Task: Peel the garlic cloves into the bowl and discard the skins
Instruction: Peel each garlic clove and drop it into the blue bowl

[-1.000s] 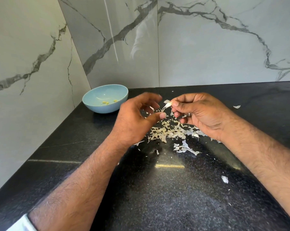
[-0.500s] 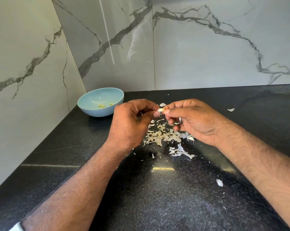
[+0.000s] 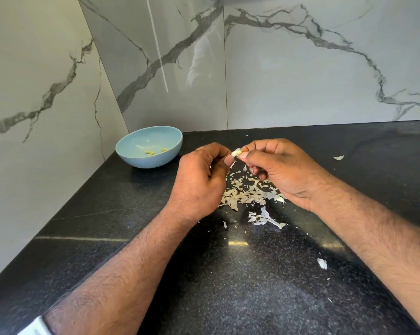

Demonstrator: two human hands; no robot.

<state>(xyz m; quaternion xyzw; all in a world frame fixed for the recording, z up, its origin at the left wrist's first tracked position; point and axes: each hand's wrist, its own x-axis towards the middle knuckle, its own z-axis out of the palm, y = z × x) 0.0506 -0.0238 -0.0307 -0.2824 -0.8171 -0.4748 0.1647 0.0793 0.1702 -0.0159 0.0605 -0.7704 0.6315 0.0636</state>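
Note:
A small pale garlic clove (image 3: pixel 236 153) is pinched between the thumb and fingers of my right hand (image 3: pixel 279 170). My left hand (image 3: pixel 199 182) is curled with its thumb tip touching the clove's left end. Both hands hover above a heap of dry garlic skins (image 3: pixel 246 193) on the black counter. A light blue bowl (image 3: pixel 131 154) stands to the left in the corner, with a few yellowish peeled pieces (image 3: pixel 153 152) lying inside it.
The black speckled countertop (image 3: pixel 228 274) meets marble walls at the left and back. Loose skin scraps lie at the right (image 3: pixel 338 157), near my right forearm (image 3: pixel 322 263), and below the heap (image 3: pixel 264 218).
My hands have come together: the left thumb, apart from the clove a second ago, now presses against it. The view has shifted slightly.

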